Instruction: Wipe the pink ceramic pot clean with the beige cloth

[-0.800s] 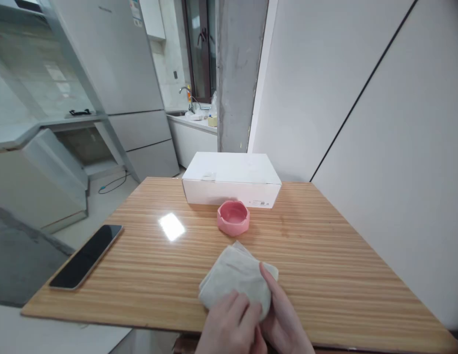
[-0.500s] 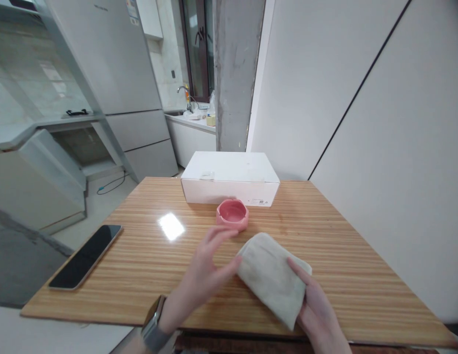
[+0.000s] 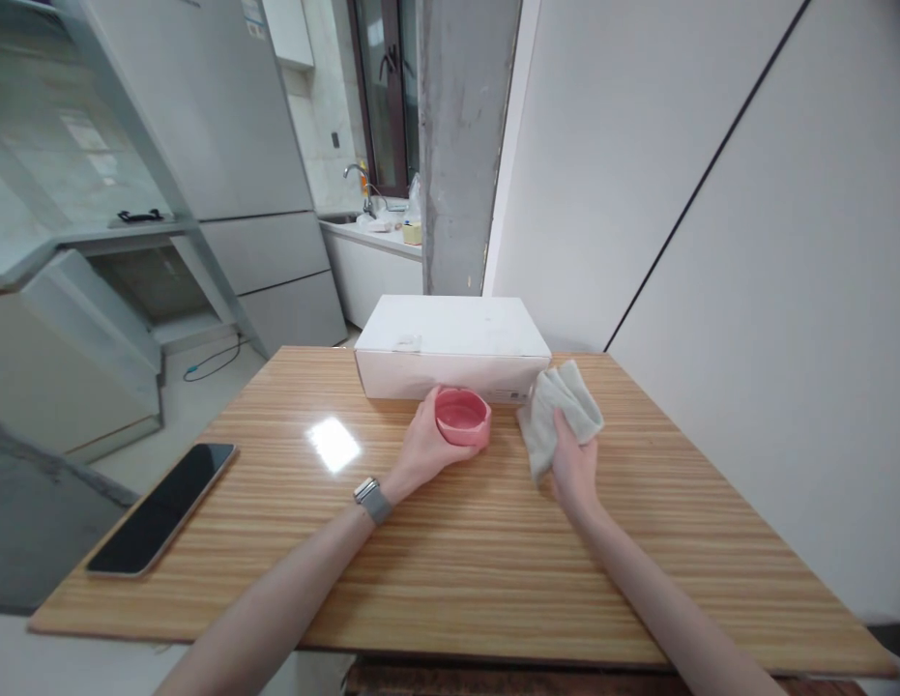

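Observation:
A pink ashtray [image 3: 464,418] with a notched rim is in front of the white box, near the middle of the table. My left hand [image 3: 429,447], a watch on its wrist, is wrapped round the ashtray's left side, thumb on the near wall. To the right, my right hand [image 3: 574,464] grips a pale grey-green cloth [image 3: 558,411], bunched and partly folded, with the thumb on top. The cloth is close to the box's right front corner and apart from the ashtray. The fingers under the cloth are hidden.
A white cardboard box [image 3: 453,329] lies at the table's far edge, behind the ashtray. A dark-screened phone [image 3: 163,512] lies at the left edge of the wooden table [image 3: 450,570]. A white wall [image 3: 711,242] runs along the right side.
My left hand has moved forward and taken hold of the ashtray, which sits slightly further right. My right hand has carried the cloth forward, and the cloth is now more bunched.

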The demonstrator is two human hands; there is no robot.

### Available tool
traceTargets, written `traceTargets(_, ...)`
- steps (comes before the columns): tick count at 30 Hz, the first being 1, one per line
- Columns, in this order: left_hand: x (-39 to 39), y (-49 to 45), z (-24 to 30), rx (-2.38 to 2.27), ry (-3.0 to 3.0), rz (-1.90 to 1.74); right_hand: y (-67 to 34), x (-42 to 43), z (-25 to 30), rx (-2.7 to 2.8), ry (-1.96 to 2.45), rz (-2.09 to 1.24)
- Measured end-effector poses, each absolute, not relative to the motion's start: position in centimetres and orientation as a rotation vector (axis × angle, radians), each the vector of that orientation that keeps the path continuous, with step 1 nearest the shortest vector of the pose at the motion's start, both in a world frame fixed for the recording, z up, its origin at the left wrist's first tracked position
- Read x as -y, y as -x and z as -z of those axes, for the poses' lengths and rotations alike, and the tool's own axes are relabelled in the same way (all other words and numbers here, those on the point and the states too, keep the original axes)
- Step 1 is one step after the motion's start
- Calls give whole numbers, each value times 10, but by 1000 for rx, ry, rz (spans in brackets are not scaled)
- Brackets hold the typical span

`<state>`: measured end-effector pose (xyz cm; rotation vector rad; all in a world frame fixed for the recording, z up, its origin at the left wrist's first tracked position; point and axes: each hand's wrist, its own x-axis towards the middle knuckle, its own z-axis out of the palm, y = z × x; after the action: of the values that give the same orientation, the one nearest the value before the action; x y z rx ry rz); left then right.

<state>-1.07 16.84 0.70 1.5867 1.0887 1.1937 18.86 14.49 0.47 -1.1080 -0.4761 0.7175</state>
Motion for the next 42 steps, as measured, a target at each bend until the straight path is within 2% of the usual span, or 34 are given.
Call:
traceTargets(5, -163, 11, -14, -1043, -1334, -1178, -142, -159, -8, 648, 1018, -908)
traceTargets(10, -150, 11, -28, -897, -1207, -1191, -126, -158, -12, 563, 939, -913)
traceTargets(15, -144, 18, -40, -616, -892, -936, -134, -150, -12, 452, 926, -927)
traceTargets(19, -144, 20, -37, -534, -737, -917, -143, -146, -16, 433, 874, -1085)
traceTargets(23, -141, 20, -30, -478, -624, -802, -149, -146, -11, 488, 914, -1103)
traceTargets(29, -135, 18, -35, -629, -745, -861, -156, -140, -7, 852, 976, -887)
traceTargets(32, -132, 15, -34, -770, -861, -973, -160, -134, -17, 1383, 925, -751)
traceTargets(36, -133, 14, -27, -907, -945, -1126, -163, -129, -26, 1989, 862, -333)
traceTargets(42, -133, 13, -32, -998, -863, -1259, -156, -130, -21, 2150, 841, -201)
